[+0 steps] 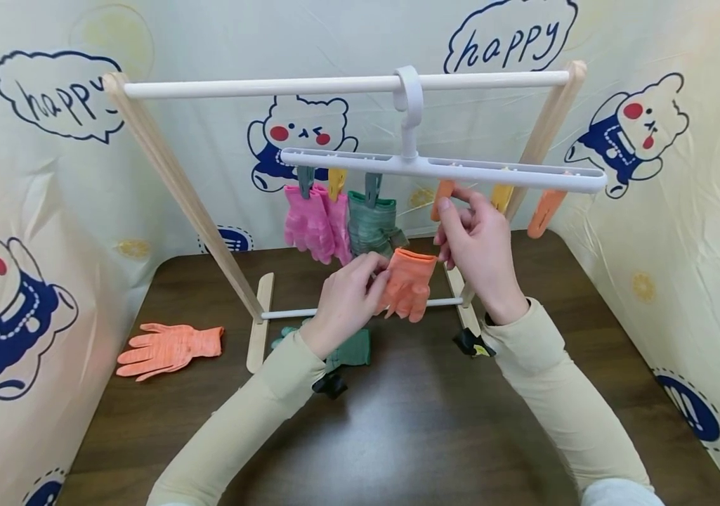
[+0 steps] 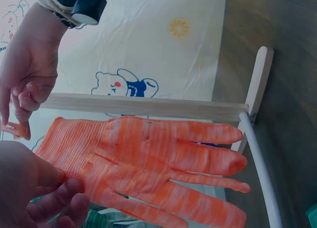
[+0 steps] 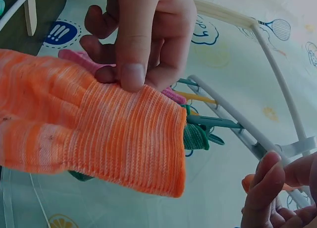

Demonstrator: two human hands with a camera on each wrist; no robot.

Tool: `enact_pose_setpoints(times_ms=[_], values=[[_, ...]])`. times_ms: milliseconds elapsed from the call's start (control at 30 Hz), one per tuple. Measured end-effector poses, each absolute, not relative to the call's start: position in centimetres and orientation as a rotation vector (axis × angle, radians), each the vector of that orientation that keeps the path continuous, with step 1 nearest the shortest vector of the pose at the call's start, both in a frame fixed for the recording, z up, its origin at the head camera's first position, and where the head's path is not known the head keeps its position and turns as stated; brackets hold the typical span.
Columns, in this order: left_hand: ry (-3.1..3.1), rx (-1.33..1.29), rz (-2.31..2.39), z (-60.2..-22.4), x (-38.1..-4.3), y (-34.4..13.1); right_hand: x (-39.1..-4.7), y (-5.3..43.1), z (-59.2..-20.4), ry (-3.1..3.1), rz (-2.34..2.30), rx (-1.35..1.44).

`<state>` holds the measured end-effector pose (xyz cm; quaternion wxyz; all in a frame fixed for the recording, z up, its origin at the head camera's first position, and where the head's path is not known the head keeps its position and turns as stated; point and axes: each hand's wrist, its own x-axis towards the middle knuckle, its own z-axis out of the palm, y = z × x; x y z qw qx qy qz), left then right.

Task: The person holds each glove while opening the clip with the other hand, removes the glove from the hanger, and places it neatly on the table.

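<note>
"Two cream sleeves (image 1: pixel 258 425) are closest, reaching up from the lower edge. Where do they lead?"

"To a left hand (image 1: pixel 348 301) and a right hand (image 1: pixel 484 246). The left fingers pinch an orange glove (image 1: pixel 410 284) by the side of its cuff."

"Where is that glove, exactly?"

"In the air above the worktop (image 1: pixel 435 429), cuff up and tips dangling. The cuff is just below an orange peg (image 1: pixel 442 189), apart from it."

"And the right fingers?"

"They're pinching that peg between thumb and forefinger. I can't tell whether its tips are parted."

"What does the peg hang from?"

"A white hanger (image 1: pixel 409 164), hooked over the top rod (image 1: pixel 271 87) of a wooden frame (image 1: pixel 176 186). Further left along it, pink gloves (image 1: pixel 312 221) hang from a dark green peg (image 1: pixel 305 183) and a yellow peg (image 1: pixel 337 183). Next to them, a green glove (image 1: pixel 369 221) hangs from another dark green peg (image 1: pixel 372 188)."

"What's towards the right end?"

"Another yellow peg (image 1: pixel 501 195), just beside the right hand, then an orange end peg (image 1: pixel 546 213), hanging tilted."

"And down below?"

"A second orange glove (image 1: pixel 173 349) lies flat on the worktop, left of the frame. A second green glove (image 1: pixel 355 348) lies there too, partly hidden by the left wrist."
</note>
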<state>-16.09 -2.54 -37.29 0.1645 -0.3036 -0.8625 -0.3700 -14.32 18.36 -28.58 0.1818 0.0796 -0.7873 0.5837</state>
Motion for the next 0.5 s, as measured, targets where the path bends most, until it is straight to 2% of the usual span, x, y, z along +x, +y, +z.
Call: enact_pose_setpoints(times_ms=[500], values=[[-2.448, -0.848, -1.045, -38.0, -15.0, -4.3, -13.0, 18.3, -30.7, -2.439, 1.490, 0.257]])
